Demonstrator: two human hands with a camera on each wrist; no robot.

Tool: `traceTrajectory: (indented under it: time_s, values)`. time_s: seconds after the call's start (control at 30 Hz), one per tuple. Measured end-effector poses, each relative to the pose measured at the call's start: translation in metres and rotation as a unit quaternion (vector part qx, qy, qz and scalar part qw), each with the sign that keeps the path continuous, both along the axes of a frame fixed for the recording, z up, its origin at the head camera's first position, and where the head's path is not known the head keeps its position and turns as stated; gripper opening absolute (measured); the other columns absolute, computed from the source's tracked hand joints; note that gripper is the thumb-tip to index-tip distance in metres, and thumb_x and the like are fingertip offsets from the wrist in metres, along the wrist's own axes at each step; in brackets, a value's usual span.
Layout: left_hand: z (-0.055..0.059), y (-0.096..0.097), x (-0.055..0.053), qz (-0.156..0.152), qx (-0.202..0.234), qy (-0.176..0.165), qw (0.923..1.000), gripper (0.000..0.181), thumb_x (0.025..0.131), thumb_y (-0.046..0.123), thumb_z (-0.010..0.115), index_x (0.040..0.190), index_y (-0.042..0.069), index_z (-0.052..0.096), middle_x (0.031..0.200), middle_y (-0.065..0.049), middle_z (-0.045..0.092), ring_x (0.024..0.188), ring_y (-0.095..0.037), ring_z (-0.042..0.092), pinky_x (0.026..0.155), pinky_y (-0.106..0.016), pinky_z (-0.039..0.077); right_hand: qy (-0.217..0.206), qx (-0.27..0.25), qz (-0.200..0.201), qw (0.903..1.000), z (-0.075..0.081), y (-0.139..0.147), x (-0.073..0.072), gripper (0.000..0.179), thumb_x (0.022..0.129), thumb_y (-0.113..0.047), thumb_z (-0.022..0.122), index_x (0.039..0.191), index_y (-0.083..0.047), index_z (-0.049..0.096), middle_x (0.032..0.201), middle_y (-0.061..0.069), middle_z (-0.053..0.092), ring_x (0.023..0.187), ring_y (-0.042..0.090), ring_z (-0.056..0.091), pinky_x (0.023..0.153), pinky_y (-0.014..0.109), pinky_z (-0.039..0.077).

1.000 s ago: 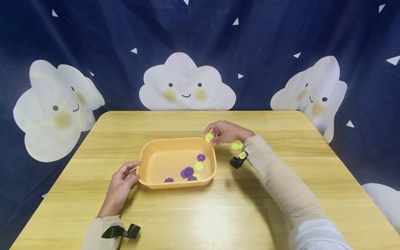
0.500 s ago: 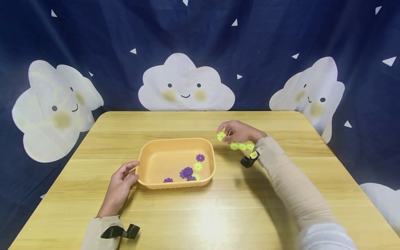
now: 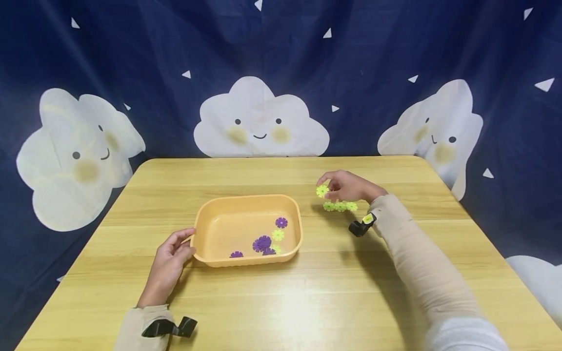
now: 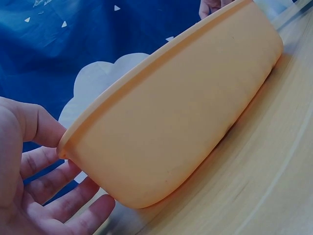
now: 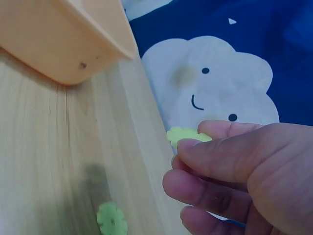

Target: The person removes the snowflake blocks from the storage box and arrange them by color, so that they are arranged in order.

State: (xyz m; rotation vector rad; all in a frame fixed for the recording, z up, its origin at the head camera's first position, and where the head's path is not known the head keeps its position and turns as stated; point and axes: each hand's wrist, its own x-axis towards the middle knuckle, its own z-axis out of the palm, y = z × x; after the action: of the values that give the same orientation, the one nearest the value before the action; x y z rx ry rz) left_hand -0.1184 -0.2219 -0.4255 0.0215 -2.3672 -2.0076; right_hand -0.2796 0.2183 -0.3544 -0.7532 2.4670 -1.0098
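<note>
My right hand (image 3: 349, 186) pinches a yellow-green snowflake disc (image 3: 322, 191) between thumb and forefinger, above the table to the right of the basin. Below that hand lies a short row of similar yellow-green snowflake discs (image 3: 340, 206); one such disc (image 5: 112, 220) shows low in the right wrist view. On the left, my left hand (image 3: 170, 261) holds the rim of an orange plastic basin (image 3: 226, 204), thumb over the edge and fingers against the outside wall (image 4: 161, 112). Inside the basin are several purple snowflake discs (image 3: 264, 242) and a few yellow-green ones (image 3: 278, 235).
The basin stands on a light wooden table (image 3: 246, 312). Behind the table hangs a dark blue curtain (image 3: 167, 44) printed with smiling clouds. Black straps (image 3: 169, 327) sit on both wrists.
My right hand has moved right, away from the basin's far right corner, carrying the yellow-green snowflake disc to above the row. The left hand and basin stay where they were.
</note>
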Motion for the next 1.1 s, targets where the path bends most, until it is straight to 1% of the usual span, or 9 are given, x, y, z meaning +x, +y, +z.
traceTrajectory:
  time_s: [0.1,0.17,0.23,0.33,0.4,0.6,0.77,0.97,1.1]
  values:
    - [0.0,0.0,0.0,0.0,0.003,0.0,1.0,0.041,0.093,-0.005,0.049,0.134,-0.008,0.044,0.134,-0.019,0.044,0.11,-0.006,0.052,0.084,-0.015,0.05,0.001,0.002,-0.009,1.0,-0.001,0.007,0.002,0.034,0.09,0.005,0.063,0.123,0.003,0.056,0.088,0.023,0.065,0.077,0.037,0.065,0.063,0.037,0.054]
    - [-0.001,0.0,0.0,0.0,0.002,0.0,1.0,0.041,0.093,-0.005,0.049,0.134,-0.008,0.045,0.134,-0.018,0.044,0.11,-0.006,0.051,0.084,-0.015,0.049,0.004,0.004,-0.012,0.9999,-0.004,0.013,0.003,0.034,0.09,0.006,0.062,0.123,0.003,0.055,0.089,0.022,0.065,0.078,0.034,0.067,0.065,0.038,0.055]
    - [-0.001,0.0,0.0,0.001,0.001,-0.002,1.0,0.041,0.093,-0.005,0.049,0.134,-0.008,0.045,0.134,-0.016,0.044,0.11,-0.005,0.051,0.085,-0.015,0.049,0.011,0.006,-0.013,0.9998,-0.007,0.02,0.004,0.035,0.09,0.005,0.063,0.124,0.003,0.054,0.089,0.021,0.065,0.077,0.033,0.066,0.066,0.036,0.055]
    - [0.0,0.001,0.0,0.003,0.003,-0.003,1.0,0.042,0.093,-0.005,0.05,0.134,-0.008,0.045,0.132,-0.016,0.046,0.11,-0.005,0.052,0.084,-0.016,0.049,0.015,0.004,-0.015,0.9998,-0.013,0.028,0.005,0.036,0.09,0.007,0.063,0.125,0.004,0.053,0.088,0.022,0.064,0.076,0.036,0.065,0.064,0.032,0.053]
    - [0.001,0.001,0.0,0.004,0.008,-0.003,1.0,0.042,0.093,-0.005,0.05,0.134,-0.009,0.045,0.131,-0.016,0.047,0.109,-0.006,0.052,0.084,-0.016,0.05,0.017,0.002,-0.02,0.9996,-0.017,0.033,0.005,0.037,0.09,0.007,0.062,0.125,0.004,0.052,0.087,0.022,0.064,0.075,0.037,0.064,0.063,0.033,0.052]
    - [0.002,0.002,-0.001,0.004,0.02,-0.003,0.9998,0.042,0.093,-0.007,0.049,0.134,-0.009,0.044,0.131,-0.019,0.046,0.108,-0.005,0.054,0.082,-0.017,0.051,0.006,-0.005,-0.045,0.999,-0.027,0.046,0.007,0.035,0.091,0.007,0.06,0.124,0.001,0.049,0.088,0.021,0.064,0.077,0.036,0.063,0.065,0.04,0.054]
    - [0.001,0.003,-0.001,0.004,0.026,-0.004,0.9996,0.042,0.093,-0.008,0.049,0.134,-0.009,0.044,0.13,-0.02,0.046,0.107,-0.005,0.054,0.082,-0.017,0.051,0.0,-0.015,-0.058,0.9982,-0.034,0.055,0.011,0.032,0.091,0.007,0.06,0.121,0.003,0.048,0.086,0.022,0.062,0.075,0.036,0.063,0.064,0.045,0.055]
    - [0.0,0.003,-0.001,0.002,0.027,-0.002,0.9996,0.042,0.092,-0.009,0.049,0.134,-0.009,0.044,0.131,-0.02,0.045,0.106,-0.004,0.055,0.081,-0.017,0.051,-0.008,-0.026,-0.077,0.9966,-0.042,0.069,0.011,0.031,0.091,0.006,0.06,0.119,0.003,0.047,0.08,0.017,0.061,0.074,0.034,0.065,0.064,0.043,0.056]
    - [0.001,0.003,-0.001,0.002,0.026,0.002,0.9996,0.042,0.092,-0.009,0.049,0.134,-0.009,0.044,0.132,-0.018,0.044,0.107,-0.004,0.054,0.082,-0.016,0.051,-0.004,-0.017,-0.09,0.9958,-0.044,0.077,0.012,0.032,0.091,0.006,0.061,0.12,0.004,0.047,0.08,0.015,0.06,0.075,0.029,0.064,0.062,0.038,0.055]
